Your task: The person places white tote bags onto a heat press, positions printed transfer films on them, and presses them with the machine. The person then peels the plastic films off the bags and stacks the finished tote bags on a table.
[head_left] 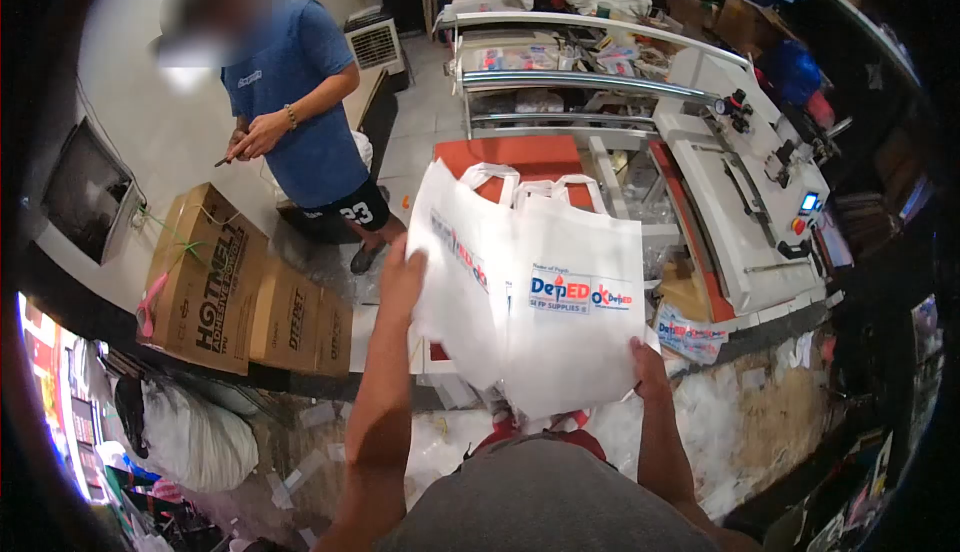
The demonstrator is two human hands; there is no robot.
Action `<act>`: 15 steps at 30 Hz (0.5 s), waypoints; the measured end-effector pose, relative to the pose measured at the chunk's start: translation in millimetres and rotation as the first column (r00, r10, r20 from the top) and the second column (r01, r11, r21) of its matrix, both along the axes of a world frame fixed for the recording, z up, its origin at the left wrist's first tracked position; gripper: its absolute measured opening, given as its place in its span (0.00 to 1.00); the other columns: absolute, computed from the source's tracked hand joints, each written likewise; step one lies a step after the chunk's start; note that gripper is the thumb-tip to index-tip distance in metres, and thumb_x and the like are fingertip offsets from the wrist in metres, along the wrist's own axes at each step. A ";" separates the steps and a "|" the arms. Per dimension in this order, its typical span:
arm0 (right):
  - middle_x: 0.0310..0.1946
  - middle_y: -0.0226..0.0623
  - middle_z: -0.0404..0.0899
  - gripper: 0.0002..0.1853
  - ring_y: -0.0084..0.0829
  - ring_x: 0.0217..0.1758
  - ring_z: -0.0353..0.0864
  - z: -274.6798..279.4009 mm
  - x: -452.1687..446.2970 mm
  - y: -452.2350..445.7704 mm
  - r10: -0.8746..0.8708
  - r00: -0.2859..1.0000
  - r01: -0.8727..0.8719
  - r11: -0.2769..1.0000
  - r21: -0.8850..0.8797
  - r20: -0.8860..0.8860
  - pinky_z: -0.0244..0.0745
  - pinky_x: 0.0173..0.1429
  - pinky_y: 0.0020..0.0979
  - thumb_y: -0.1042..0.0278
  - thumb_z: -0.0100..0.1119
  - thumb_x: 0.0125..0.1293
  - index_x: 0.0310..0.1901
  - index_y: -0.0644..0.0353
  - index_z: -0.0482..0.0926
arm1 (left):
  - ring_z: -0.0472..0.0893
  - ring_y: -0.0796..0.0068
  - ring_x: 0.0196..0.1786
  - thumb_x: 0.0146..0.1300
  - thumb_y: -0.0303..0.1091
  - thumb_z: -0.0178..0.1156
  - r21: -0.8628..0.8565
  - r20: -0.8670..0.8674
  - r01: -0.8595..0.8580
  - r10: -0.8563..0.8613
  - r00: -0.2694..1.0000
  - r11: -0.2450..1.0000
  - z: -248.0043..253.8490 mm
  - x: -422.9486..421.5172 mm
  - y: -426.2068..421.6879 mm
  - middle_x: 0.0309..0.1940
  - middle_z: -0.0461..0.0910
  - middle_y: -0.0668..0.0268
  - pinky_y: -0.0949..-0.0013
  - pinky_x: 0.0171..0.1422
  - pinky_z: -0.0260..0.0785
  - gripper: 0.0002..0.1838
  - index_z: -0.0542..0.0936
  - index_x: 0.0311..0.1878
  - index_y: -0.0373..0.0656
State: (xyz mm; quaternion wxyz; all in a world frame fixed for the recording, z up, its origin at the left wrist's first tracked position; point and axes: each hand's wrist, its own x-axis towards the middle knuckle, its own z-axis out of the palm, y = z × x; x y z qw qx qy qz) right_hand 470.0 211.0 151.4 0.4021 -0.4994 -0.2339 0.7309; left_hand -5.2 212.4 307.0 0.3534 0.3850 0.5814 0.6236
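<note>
Two white DepED-printed tote bags (568,362) are held mid-frame: the left edge of one is gripped by the fingers of the left hand (402,277), the lower right edge of the other by those of the right hand (651,370). A white press machine (752,264) is seen at upper right.

Remotely, I see a blue-shirted person (318,147) between ten and eleven o'clock, an air cooler (376,46) at eleven, cardboard boxes (208,282) at nine, a white sack (198,440) at eight.
</note>
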 end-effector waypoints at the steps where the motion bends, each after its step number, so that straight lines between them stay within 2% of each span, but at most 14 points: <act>1: 0.50 0.44 0.78 0.24 0.37 0.49 0.80 -2.0 -2.7 1.5 0.005 1.000 -0.005 1.000 0.004 0.001 0.78 0.53 0.40 0.67 0.59 0.67 0.61 0.68 0.67 | 0.81 0.69 0.41 0.64 0.25 0.51 0.049 0.001 0.011 -0.011 1.000 0.999 11.3 6.7 22.1 0.43 0.81 0.61 0.67 0.49 0.74 0.21 0.74 0.60 0.36; 3: 0.46 0.45 0.79 0.21 0.37 0.44 0.81 -1.1 -14.0 4.5 -0.009 0.967 -0.015 0.996 0.093 0.253 0.80 0.48 0.40 0.66 0.60 0.67 0.57 0.68 0.69 | 0.80 0.68 0.43 0.63 0.25 0.50 0.180 -0.073 0.010 0.003 0.997 0.984 52.4 38.7 71.4 0.45 0.81 0.60 0.66 0.51 0.73 0.23 0.72 0.63 0.34; 5: 0.46 0.46 0.79 0.22 0.37 0.45 0.81 19.6 -21.9 -0.1 0.013 0.966 -0.041 0.994 0.101 0.257 0.80 0.48 0.39 0.66 0.60 0.67 0.58 0.68 0.69 | 0.80 0.66 0.47 0.65 0.27 0.52 0.233 -0.283 0.027 0.041 0.958 0.972 97.2 73.8 110.0 0.49 0.80 0.57 0.65 0.54 0.72 0.24 0.69 0.66 0.36; 7: 0.47 0.46 0.78 0.23 0.38 0.45 0.81 45.2 -31.2 -7.2 0.028 0.922 -0.071 0.993 0.096 0.386 0.80 0.50 0.39 0.68 0.61 0.66 0.59 0.68 0.68 | 0.79 0.63 0.52 0.67 0.29 0.54 0.175 -0.177 0.214 -0.183 0.967 0.961 168.6 106.0 98.0 0.53 0.77 0.54 0.65 0.58 0.71 0.25 0.67 0.67 0.38; 8: 0.50 0.46 0.77 0.26 0.38 0.48 0.80 26.8 -23.9 -6.3 0.003 0.965 -0.029 0.995 0.096 0.263 0.79 0.52 0.39 0.70 0.62 0.65 0.62 0.68 0.65 | 0.79 0.63 0.52 0.67 0.29 0.54 0.180 -0.180 0.224 -0.192 0.965 0.958 169.4 107.4 100.6 0.53 0.77 0.54 0.65 0.58 0.71 0.25 0.67 0.67 0.38; 10: 0.50 0.45 0.77 0.28 0.37 0.48 0.80 14.5 -24.0 -8.0 -0.076 0.971 0.049 0.991 0.122 0.228 0.80 0.50 0.39 0.71 0.61 0.65 0.64 0.66 0.63 | 0.78 0.64 0.57 0.68 0.28 0.54 0.499 -0.299 0.155 0.002 0.954 0.853 166.1 104.7 103.1 0.57 0.76 0.55 0.66 0.62 0.70 0.25 0.66 0.68 0.41; 11: 0.50 0.45 0.78 0.29 0.36 0.48 0.80 11.4 -26.2 -13.2 -0.142 0.971 0.116 0.983 0.140 0.193 0.81 0.47 0.39 0.73 0.60 0.65 0.67 0.64 0.62 | 0.77 0.66 0.58 0.68 0.26 0.52 0.504 -0.073 0.171 -0.156 0.985 0.846 183.2 103.6 73.4 0.58 0.75 0.56 0.66 0.62 0.70 0.25 0.64 0.69 0.41; 12: 0.51 0.43 0.77 0.32 0.35 0.48 0.80 17.9 -28.7 -19.5 -0.157 0.951 0.105 0.975 0.198 0.268 0.81 0.47 0.38 0.72 0.59 0.65 0.70 0.58 0.58 | 0.77 0.67 0.59 0.69 0.25 0.51 0.503 0.151 0.209 -0.323 0.934 0.839 196.9 106.4 39.4 0.59 0.74 0.57 0.67 0.63 0.69 0.26 0.63 0.69 0.41; 13: 0.51 0.43 0.77 0.32 0.35 0.48 0.80 24.3 -28.1 -19.3 -0.175 0.950 0.126 0.973 0.194 0.260 0.81 0.47 0.38 0.72 0.59 0.65 0.70 0.58 0.58 | 0.77 0.71 0.57 0.68 0.22 0.50 0.561 0.087 0.198 -0.295 0.952 0.804 174.1 100.0 34.1 0.60 0.74 0.58 0.67 0.61 0.70 0.27 0.62 0.70 0.40; 14: 0.51 0.43 0.76 0.33 0.35 0.49 0.78 29.1 -27.4 -19.8 -0.149 0.967 0.104 0.971 0.215 0.205 0.79 0.49 0.39 0.72 0.58 0.67 0.71 0.57 0.56 | 0.77 0.69 0.57 0.66 0.22 0.49 0.441 0.122 0.102 -0.172 0.978 0.892 150.7 98.6 25.6 0.58 0.75 0.59 0.68 0.63 0.68 0.29 0.62 0.71 0.41; 15: 0.52 0.43 0.75 0.33 0.35 0.50 0.76 36.5 -26.5 -19.5 -0.122 0.981 0.084 0.968 0.239 0.152 0.78 0.51 0.39 0.72 0.57 0.69 0.72 0.56 0.54 | 0.75 0.71 0.57 0.67 0.23 0.49 0.346 0.017 0.054 -0.064 0.998 0.937 123.5 95.5 18.0 0.59 0.74 0.61 0.70 0.63 0.67 0.27 0.63 0.71 0.41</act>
